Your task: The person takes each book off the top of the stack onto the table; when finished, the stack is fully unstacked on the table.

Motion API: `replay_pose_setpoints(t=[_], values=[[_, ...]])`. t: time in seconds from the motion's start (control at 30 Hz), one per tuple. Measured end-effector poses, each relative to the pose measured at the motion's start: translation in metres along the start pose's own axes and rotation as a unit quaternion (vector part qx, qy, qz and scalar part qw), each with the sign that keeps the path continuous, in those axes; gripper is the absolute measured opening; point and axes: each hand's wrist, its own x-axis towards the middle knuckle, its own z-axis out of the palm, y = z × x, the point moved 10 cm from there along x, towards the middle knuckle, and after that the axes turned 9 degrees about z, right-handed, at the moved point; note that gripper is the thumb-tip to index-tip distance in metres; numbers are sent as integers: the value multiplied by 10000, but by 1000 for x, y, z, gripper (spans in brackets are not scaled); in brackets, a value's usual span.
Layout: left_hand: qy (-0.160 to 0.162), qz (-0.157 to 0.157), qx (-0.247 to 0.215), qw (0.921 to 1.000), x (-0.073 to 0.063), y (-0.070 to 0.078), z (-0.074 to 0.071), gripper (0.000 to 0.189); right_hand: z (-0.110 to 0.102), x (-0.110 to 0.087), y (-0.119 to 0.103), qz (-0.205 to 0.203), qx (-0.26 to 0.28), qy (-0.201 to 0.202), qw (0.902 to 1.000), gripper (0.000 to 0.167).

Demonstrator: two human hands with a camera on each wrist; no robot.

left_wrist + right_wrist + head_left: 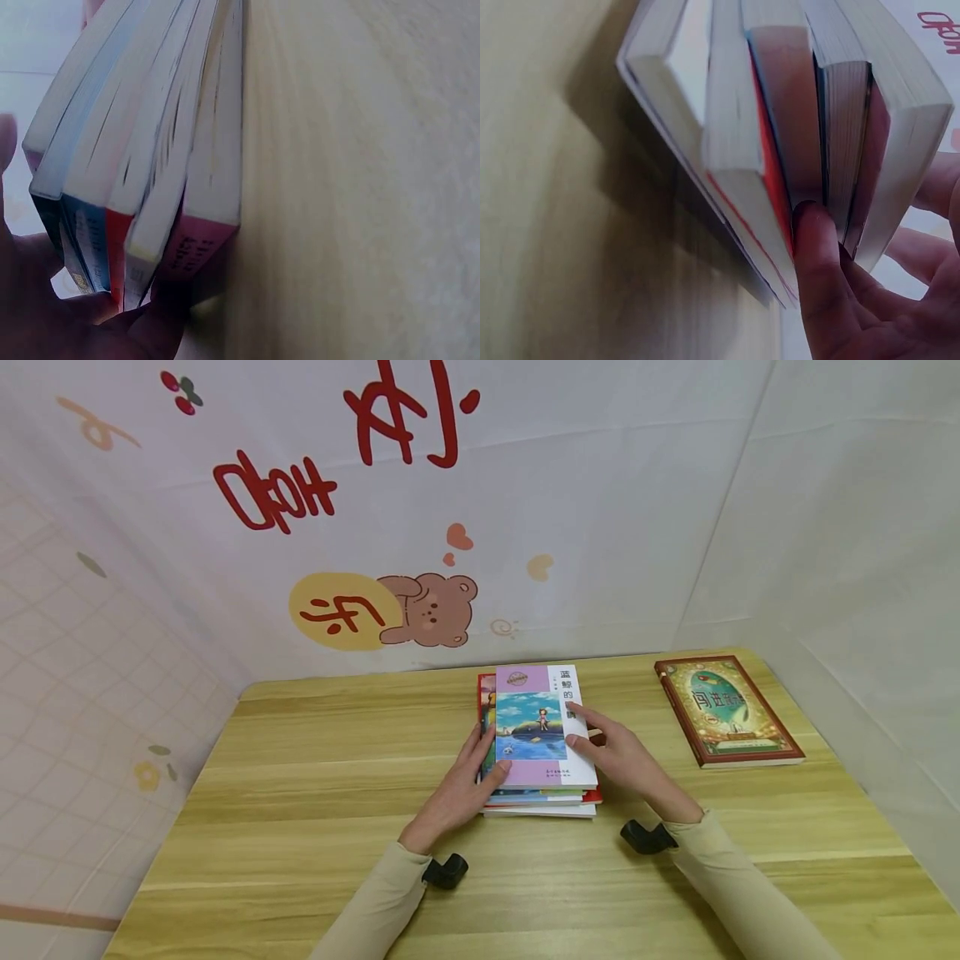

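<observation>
A stack of several paperback books (540,811) stands at the back middle of the table, its edges uneven. On top lies a book with a purple and white cover (531,727) showing a blue sea scene. My left hand (453,797) touches the stack's left side, thumb at the top cover's lower left; the left wrist view shows its fingers against the coloured spines (88,236). From the right, my right hand (628,762) rests on the stack, with fingertips on the top cover. In the right wrist view, other fingers (821,277) touch the page edges (787,120).
A single brown-bordered book (727,710) with a green and gold cover lies on the wooden table (322,768) at the right rear. Behind the table hangs a white printed cloth (600,552) with a bear and red characters. Black wrist devices (447,871) sit near both cuffs.
</observation>
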Motion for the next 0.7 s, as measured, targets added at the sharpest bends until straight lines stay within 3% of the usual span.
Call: replay_pose_setpoints(t=[0.23, 0.4, 0.7], values=[[-30, 170, -172, 9997, 0, 3, -1, 64, -4, -2, 9, 215, 384, -21, 9990, 60], [-35, 121, -190, 9997, -1, 0, -1, 62, -10, -6, 6, 143, 438, 169, 9988, 57], [216, 4, -99, 9997, -1, 0, -6, 57, -21, -15, 3, 117, 1132, 370, 9928, 55]])
